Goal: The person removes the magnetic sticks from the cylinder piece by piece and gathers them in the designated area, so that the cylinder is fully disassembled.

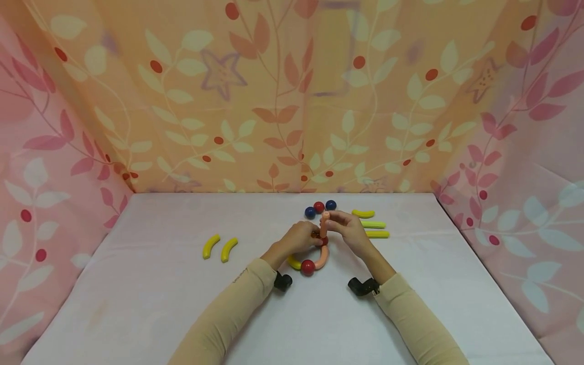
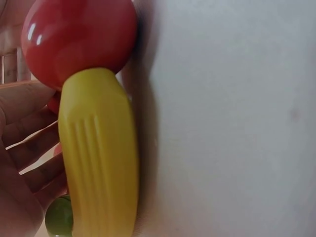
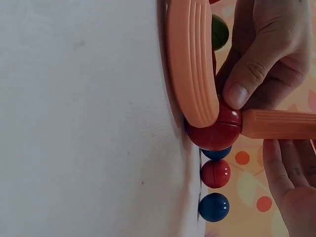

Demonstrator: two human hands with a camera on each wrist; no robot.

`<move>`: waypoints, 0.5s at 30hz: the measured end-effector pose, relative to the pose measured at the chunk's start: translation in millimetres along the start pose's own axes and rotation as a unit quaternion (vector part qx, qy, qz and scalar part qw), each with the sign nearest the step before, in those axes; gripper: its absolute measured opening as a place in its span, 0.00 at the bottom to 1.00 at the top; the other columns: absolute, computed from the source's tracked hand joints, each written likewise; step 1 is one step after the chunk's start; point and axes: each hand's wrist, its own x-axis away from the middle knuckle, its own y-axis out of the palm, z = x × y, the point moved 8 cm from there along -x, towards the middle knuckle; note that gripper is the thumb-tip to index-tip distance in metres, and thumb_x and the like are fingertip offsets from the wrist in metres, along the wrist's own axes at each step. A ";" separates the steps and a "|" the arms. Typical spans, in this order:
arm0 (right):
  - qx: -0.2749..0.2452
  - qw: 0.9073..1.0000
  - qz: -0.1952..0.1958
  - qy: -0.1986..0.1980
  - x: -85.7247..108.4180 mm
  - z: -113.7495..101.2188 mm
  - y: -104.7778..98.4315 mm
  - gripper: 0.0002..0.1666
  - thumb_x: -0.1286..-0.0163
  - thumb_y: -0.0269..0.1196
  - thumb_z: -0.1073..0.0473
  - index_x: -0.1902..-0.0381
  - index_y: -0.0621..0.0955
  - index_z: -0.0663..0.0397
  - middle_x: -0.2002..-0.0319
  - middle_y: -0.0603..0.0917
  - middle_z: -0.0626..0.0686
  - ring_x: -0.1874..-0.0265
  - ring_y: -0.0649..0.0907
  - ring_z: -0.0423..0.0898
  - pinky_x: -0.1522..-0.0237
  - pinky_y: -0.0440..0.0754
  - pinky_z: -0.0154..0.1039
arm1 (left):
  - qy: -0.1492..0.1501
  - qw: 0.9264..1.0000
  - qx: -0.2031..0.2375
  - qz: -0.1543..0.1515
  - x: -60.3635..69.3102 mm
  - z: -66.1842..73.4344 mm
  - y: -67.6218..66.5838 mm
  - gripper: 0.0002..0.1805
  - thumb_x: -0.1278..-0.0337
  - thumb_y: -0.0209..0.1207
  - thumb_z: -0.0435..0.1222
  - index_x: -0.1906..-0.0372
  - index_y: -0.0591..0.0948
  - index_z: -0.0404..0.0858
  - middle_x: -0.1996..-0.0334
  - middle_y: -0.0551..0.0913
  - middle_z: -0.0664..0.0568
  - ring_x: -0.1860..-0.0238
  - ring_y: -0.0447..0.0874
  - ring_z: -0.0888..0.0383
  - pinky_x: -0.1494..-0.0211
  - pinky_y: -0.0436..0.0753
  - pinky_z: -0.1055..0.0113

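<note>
An orange stick [image 1: 323,227] stands upright on a red ball [image 1: 324,241], with my right hand [image 1: 350,231] pinching it near the top. My left hand [image 1: 298,237] grips that ball from the left; in the right wrist view its thumb presses the ball [image 3: 213,135] beside the stick [image 3: 281,124]. A curved orange piece [image 3: 191,64] joins the same ball. Nearer the front, another red ball [image 1: 307,267] links the curved orange piece [image 1: 322,258] to a curved yellow one [image 1: 294,262]. The left wrist view shows this yellow piece [image 2: 98,158] and a green ball [image 2: 59,216] behind it.
Two blue balls [image 1: 310,212] [image 1: 330,205] flank a red ball [image 1: 319,207] behind the hands. Right of them lie a short curved yellow piece [image 1: 363,214] and two straight yellowish sticks [image 1: 375,224] [image 1: 377,234]. Two curved yellow pieces [image 1: 211,247] [image 1: 229,250] lie to the left.
</note>
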 end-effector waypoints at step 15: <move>0.011 0.999 0.032 0.018 0.6 -1.2 -7.7 0.26 0.31 0.62 0.55 0.40 0.76 0.64 0.50 0.83 0.61 0.59 0.83 0.37 0.53 0.83 0.29 | -0.012 1.000 -0.017 0.004 1.9 -1.1 0.0 0.18 0.39 0.64 0.40 0.46 0.84 0.40 0.58 0.87 0.52 0.63 0.77 0.59 0.51 0.80 0.69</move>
